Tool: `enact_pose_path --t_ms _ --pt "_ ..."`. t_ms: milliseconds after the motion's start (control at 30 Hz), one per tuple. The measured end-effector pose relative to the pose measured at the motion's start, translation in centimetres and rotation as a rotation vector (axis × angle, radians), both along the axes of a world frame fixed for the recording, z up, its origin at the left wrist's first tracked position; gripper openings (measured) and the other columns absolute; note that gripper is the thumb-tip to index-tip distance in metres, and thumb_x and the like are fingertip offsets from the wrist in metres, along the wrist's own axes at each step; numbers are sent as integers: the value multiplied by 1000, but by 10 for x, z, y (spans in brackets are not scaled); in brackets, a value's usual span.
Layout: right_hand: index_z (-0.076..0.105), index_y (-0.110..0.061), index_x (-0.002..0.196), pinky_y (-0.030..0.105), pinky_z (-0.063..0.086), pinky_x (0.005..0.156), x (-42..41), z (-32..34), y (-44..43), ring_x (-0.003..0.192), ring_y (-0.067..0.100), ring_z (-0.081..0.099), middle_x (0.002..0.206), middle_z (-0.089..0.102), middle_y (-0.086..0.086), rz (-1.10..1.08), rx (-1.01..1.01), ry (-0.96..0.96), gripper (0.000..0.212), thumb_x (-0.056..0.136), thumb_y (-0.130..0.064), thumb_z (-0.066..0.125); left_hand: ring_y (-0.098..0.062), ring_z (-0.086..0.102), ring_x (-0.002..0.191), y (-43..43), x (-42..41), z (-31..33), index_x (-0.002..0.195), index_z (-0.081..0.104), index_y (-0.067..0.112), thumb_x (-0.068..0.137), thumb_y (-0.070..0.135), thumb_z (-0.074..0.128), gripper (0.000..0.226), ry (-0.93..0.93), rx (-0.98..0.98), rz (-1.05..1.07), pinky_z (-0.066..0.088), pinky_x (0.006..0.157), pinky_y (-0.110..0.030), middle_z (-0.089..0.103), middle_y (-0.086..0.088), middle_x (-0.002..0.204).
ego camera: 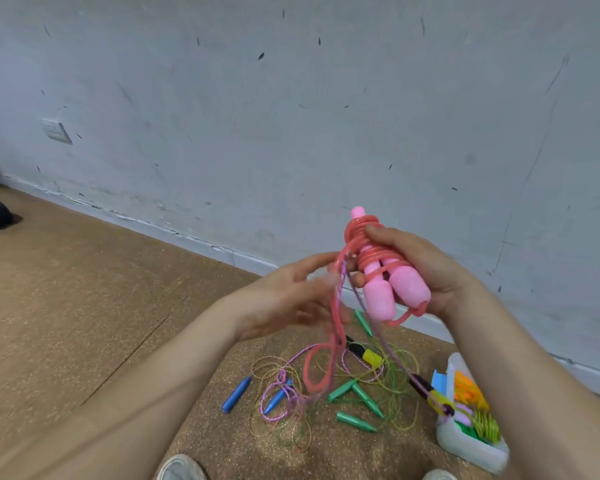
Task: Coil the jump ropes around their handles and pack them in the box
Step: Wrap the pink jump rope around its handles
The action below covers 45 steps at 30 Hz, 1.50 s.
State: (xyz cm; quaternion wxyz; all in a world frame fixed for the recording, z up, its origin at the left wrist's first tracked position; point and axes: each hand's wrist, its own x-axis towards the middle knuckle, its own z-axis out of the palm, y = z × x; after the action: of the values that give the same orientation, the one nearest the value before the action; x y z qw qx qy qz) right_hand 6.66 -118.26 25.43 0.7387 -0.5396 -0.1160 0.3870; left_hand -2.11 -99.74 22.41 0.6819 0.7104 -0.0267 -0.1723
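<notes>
Two pink handles held side by side in the right hand, raised in front of the wall. Fingers curled round the back, thumb pressed on top of the coils. Pink rope wound in several turns round the upper handles; one small loop hangs under the lower ends.

Left hand just beside, palm turned inward. Thumb and fingertips meet on the loose run of the rope; fingertips blurred, grip not sharp. From there the rope drops to the floor and ends in a long loop.

Floor pile below the hands: tangled thin cords, blue handles, green handles, one black-and-yellow handle.

Box to the right of the pile, open, white. Orange, green and pale bundles inside; a second dark handle lies across its near rim.

Shoe tips at the bottom edge.
</notes>
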Motion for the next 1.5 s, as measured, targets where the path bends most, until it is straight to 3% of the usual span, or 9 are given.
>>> enact_pose_path --t_ms 100,300,467,700,900,1000,1167,1300,1500 --pt "58 5 108 32 57 53 11 5 -18 68 31 68 89 62 27 -53 -214 -158 28 90 -16 58 -9 52 52 10 6 0 114 64 28 86 10 62 33 -207 571 172 43 61 -28 75 -2 79" --pt "57 -1 102 32 57 55 4 8 -16 56 28 64 73 64 22 -101 -142 -178 17 93 -15 54 1 59 64 19 11 -9 84 73 29 80 14 57 23 -171 884 82 46 66 -23 68 13 71" --pt "56 -3 94 27 54 51 -9 15 1 51 24 63 69 66 19 -77 120 -43 29 79 -27 58 -7 59 88 1 14 -14 114 64 23 75 23 73 40 -221 325 51 50 86 -29 66 -1 107" --pt "54 -6 98 28 54 54 4 14 -9 54 24 62 70 65 17 -188 178 -78 26 82 -27 57 -16 61 85 23 15 -29 91 75 20 79 49 64 33 27 424 39 51 78 -35 72 -11 98" --pt "55 -9 95 30 56 54 13 2 -8 56 25 64 76 61 14 -373 69 -192 8 95 -17 55 -9 64 105 29 12 -52 88 70 28 83 -1 67 30 39 734 -156 48 97 -31 71 9 103" --pt "56 -10 96 31 57 55 15 -1 -4 56 24 65 86 67 18 -419 62 -143 9 95 -18 56 -13 69 91 29 10 -59 79 63 21 81 -9 65 30 32 664 -115 53 83 -29 72 3 88" --pt "55 -9 101 27 56 57 14 -7 -8 56 22 64 96 71 22 -175 80 -89 18 90 -24 55 -16 63 79 30 3 -58 95 64 19 82 1 69 23 16 662 -137 53 81 -32 65 -13 84" --pt "56 -9 102 31 54 56 7 -14 -10 59 25 62 93 69 24 250 -89 -251 19 84 -14 60 -10 63 75 46 5 -26 93 75 24 85 16 70 12 -88 1103 -97 52 73 -28 73 1 84" --pt "53 -9 104 22 49 67 -10 -30 18 68 5 57 82 60 1 500 -563 -792 29 85 -20 72 -15 65 65 58 -5 36 89 62 10 98 8 48 16 -264 198 384 48 59 -23 71 -4 76"
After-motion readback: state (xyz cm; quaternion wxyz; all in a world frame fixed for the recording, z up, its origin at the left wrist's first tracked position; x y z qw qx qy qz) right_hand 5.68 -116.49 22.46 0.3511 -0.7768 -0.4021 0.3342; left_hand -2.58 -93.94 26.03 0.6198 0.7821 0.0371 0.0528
